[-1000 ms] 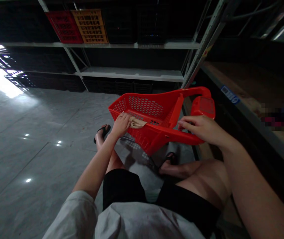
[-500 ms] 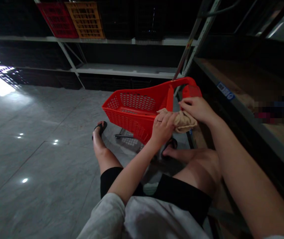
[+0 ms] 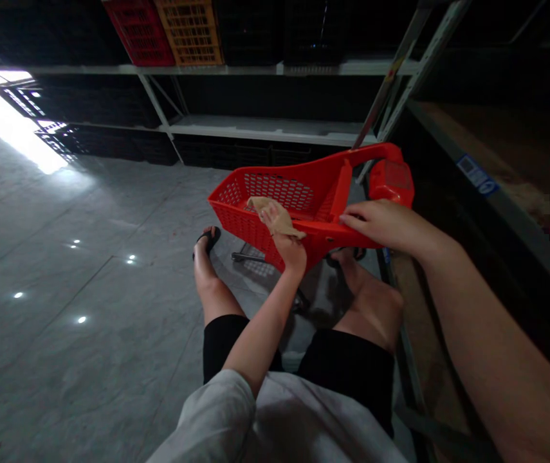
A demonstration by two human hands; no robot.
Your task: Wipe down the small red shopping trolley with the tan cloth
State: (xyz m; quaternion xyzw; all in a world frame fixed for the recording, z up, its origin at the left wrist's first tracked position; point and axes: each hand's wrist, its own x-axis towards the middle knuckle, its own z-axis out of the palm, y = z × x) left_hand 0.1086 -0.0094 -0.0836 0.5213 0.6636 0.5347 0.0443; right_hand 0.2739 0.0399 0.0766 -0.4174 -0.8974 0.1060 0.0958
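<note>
I have the left hand [image 3: 293, 249] curled round a crumpled beige cloth [image 3: 282, 223] at the near rim of the red plastic cart [image 3: 320, 236]; the right hand [image 3: 381, 218] lies bent at its right end, grip unclear.

Dim, glare on floor [image 3: 101, 283] upper left

red cart [image 3: 316, 243]: upright, perforated walls | tan cloth [image 3: 283, 223]: creased, at cart's near rim

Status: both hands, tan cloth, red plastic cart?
Left hand with tan cloth at near rim of red plastic cart, grip unclear. Right hand on near handle arm. Left hand partly hides rim.
</note>
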